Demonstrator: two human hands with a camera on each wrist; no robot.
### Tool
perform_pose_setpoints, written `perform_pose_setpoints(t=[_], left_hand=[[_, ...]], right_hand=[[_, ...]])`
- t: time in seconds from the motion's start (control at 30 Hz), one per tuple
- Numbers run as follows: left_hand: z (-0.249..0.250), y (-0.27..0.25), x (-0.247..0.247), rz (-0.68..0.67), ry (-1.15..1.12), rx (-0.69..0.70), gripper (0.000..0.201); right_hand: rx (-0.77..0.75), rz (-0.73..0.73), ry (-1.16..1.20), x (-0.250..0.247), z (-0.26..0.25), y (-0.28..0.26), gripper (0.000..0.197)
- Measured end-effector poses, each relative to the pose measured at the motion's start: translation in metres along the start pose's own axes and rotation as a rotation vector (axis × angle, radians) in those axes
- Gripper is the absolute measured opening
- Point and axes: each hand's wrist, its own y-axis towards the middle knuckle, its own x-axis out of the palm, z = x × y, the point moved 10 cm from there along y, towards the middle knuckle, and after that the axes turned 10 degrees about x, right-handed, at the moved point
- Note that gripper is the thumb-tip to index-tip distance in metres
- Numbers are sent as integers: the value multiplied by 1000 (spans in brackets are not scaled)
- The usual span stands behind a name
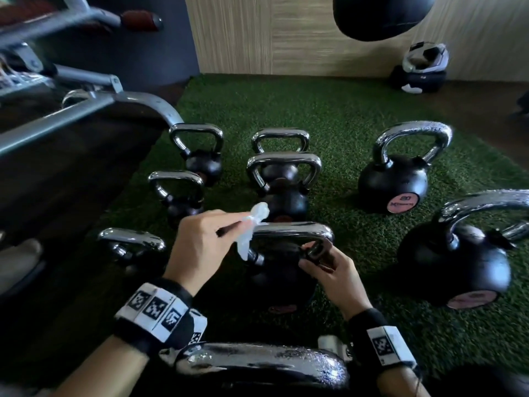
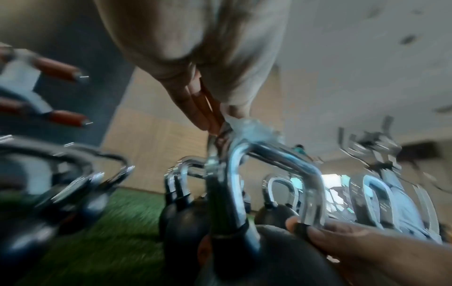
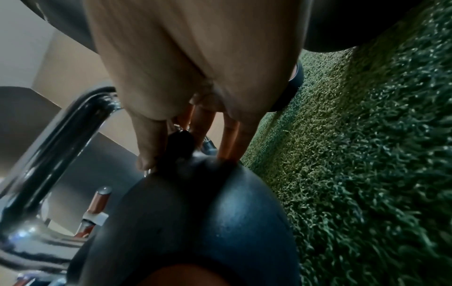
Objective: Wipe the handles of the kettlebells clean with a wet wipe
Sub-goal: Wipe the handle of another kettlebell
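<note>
Head view, centre of the frame: the left hand [image 1: 200,239] pinches a crumpled wet wipe [image 1: 252,227] between thumb and fingers and holds it against the left end of a chrome handle [image 1: 292,229]. That handle belongs to a black kettlebell [image 1: 280,276] standing on green artificial turf [image 1: 329,110] just below mid-frame. The right hand [image 1: 329,267] curls its fingers around the right upright of the same handle, close to where it meets the ball.

The left wrist view shows the wipe [image 2: 254,129] bunched on top of the handle's bend [image 2: 244,154], with the left fingers [image 2: 195,108] gripping it from above; the picture is blurred. At the lower right of that view the right hand's fingertips [image 2: 318,232] touch the other leg of the handle. In the right wrist view the right hand [image 3: 195,77] reaches down onto the top of the black ball [image 3: 195,212], thumb on one side of the handle's base and fingers on the other, with turf [image 3: 367,154] filling the right side.

More kettlebells stand around it in the head view: three smaller ones in a column at the left [image 1: 197,150], two in line behind the held one [image 1: 283,179], two larger ones at the right, the nearer marked 20 [image 1: 395,179], and one chrome handle [image 1: 257,359] at the bottom edge between the wrists. Both wrists wear black bands with printed marker squares [image 1: 154,310]. A grey metal machine frame [image 1: 86,110] fills the upper left, a dark hanging bag [image 1: 383,15] the top right, and a helmet on a dark bag [image 1: 423,61] sits by the far wall.
</note>
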Motion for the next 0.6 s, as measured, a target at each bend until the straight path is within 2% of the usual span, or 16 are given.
perform_pose_setpoints(t=[0.07, 0.2, 0.27, 0.37, 0.43, 0.5, 0.6], left_hand=[[-16, -17, -13, 50, 8, -57, 20], [-15, -35, -12, 82, -32, -87, 25], [-36, -46, -8, 110, -128, -226, 26], [-73, -70, 18, 28, -398, -476, 28], [-82, -82, 33, 38, -576, -586, 24], [-81, -88, 40, 83, -670, -633, 20], [-79, -98, 55, 28, -616, -606, 21]], right_hand=[[0, -8, 27, 0, 1, -2, 29], [-16, -16, 56, 0, 2, -1, 30], [-16, -17, 58, 0, 4, 0, 31], [-25, -13, 51, 0, 3, -1, 29], [-31, -10, 54, 0, 2, -2, 29], [-33, -14, 60, 0, 2, -2, 29], [-25, -17, 49, -1, 2, -3, 29]])
